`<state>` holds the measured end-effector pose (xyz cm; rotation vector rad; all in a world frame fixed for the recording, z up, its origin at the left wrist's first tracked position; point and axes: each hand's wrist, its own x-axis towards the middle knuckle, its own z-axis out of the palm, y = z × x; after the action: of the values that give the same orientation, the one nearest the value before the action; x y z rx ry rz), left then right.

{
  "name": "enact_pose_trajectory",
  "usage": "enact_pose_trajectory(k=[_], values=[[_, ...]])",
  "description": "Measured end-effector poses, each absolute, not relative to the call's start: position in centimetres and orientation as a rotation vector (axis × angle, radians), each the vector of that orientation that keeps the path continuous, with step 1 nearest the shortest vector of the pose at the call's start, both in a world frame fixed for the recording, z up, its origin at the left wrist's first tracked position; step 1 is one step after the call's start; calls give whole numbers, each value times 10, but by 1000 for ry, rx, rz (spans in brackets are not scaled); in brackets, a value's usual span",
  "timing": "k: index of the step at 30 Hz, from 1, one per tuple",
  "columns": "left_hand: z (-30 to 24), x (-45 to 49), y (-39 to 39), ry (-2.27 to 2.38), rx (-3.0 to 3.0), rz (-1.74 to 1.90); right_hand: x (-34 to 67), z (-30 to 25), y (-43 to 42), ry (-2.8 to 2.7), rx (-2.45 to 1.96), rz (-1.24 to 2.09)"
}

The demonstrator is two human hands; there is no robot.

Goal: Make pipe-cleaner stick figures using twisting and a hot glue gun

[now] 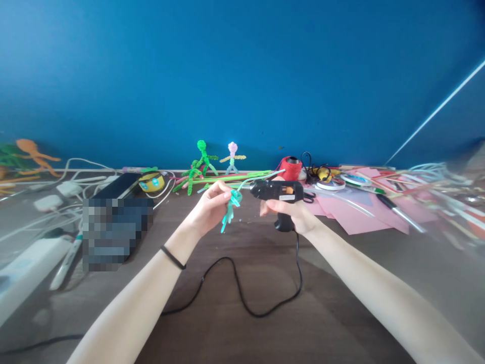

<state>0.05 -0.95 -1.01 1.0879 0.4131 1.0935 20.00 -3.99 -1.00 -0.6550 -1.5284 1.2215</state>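
Observation:
My left hand [210, 203] is closed in a pinch on a small turquoise pipe-cleaner figure [230, 210], which hangs down from my fingers above the brown table [242, 283]. My right hand [291, 212] is wrapped round the handle of a black glue gun [278, 193]. The gun's nozzle points left, close to the top of the figure. Its black cord [242, 293] loops across the table towards me. A black band sits on my left wrist.
Green and lilac pipe-cleaner figures [202, 159] stand against the blue wall. Loose pipe cleaners, a red spool [291, 167], pink paper sheets [359, 212] and tools lie at the right. At the left are white cables, adapters and a dark box [113, 222].

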Motion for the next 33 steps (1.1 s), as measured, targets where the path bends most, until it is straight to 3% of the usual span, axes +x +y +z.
enact_pose_trajectory(k=[13,18,29,33], values=[[-11,-1,-11,418,1062,1066,213,-27,-11,-875,-1295,1651],[-11,0,-11,432,1072,1078,215,-31,-10,-905,-1241,1796],[-11,0,-11,433,1084,1076,224,-50,1,-1451,-1653,1092],[-11,0,-10,428,1085,1081,227,-48,0,-1735,-1811,672]])
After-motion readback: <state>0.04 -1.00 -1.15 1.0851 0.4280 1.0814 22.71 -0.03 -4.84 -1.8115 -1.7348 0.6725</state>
